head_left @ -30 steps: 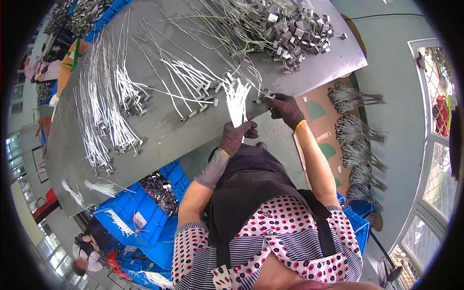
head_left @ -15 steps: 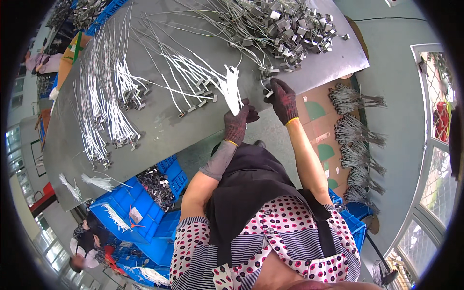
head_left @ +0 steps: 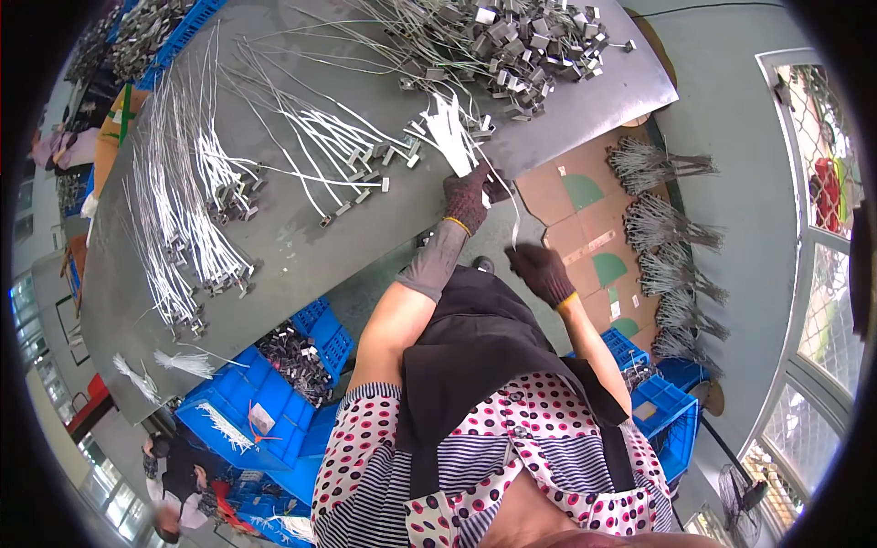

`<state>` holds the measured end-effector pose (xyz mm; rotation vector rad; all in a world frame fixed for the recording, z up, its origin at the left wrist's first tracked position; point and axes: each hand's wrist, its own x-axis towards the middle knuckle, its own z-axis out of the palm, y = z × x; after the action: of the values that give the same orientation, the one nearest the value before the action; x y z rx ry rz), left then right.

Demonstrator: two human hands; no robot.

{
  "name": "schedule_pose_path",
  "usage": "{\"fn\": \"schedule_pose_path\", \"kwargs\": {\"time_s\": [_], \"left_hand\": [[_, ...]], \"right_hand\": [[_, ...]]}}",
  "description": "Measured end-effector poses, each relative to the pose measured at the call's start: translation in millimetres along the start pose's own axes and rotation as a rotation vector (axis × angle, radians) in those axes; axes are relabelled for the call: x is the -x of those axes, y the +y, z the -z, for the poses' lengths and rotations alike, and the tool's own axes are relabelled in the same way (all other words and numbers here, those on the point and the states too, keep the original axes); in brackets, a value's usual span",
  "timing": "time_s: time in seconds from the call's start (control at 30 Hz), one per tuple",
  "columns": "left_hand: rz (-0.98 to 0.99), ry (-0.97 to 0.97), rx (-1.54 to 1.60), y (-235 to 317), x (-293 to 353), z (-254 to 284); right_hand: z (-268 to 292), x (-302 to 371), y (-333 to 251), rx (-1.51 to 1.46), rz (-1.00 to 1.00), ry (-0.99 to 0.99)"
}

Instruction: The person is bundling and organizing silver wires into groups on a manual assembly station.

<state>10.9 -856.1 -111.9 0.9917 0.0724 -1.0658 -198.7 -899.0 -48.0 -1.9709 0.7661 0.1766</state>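
My left hand, in a dark knit glove, is closed around a bundle of thin white tubes, whose free ends fan out over the table. My gloved right hand is lower and to the right, past the table edge. Its fingers are closed on the end of a white sleeved wire, which runs in a curve up past my left hand. Beyond the bundle lies a heap of small metal blocks with thin wires. Left of it, white-sleeved wires with block ends are spread out.
The grey metal table curves across the front. More sleeved wires lie at its left. Blue crates stand below left, another blue crate at right. Bundled wires lie along flattened cardboard. Another person is at lower left.
My right hand has drawn back from the heap's edge toward my body, with a white sleeved wire now stretched from it. My left hand and its bundle have shifted slightly right and farther away.
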Motion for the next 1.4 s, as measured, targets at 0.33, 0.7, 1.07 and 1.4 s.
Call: {"fn": "schedule_pose_path", "kwargs": {"time_s": [0.33, 0.7, 1.07, 1.4], "left_hand": [[0.049, 0.188, 0.194, 0.1, 6.8, -13.0], [-0.186, 0.186, 0.281, 43.8, 39.1, -13.2], [-0.057, 0.054, 0.133, 30.6, 87.2, -3.8], [0.054, -0.162, 0.152, 43.5, 115.3, -15.0]], "right_hand": [[-46.5, 280.5, 261.4, -0.169, -0.522, -0.131], [-38.0, 273.7, 254.7, 0.190, -0.718, -0.138], [-5.6, 118.2, 138.8, 0.488, -0.227, -0.145], [-12.9, -1.5, -23.2, 0.331, 0.372, -0.063]]}}
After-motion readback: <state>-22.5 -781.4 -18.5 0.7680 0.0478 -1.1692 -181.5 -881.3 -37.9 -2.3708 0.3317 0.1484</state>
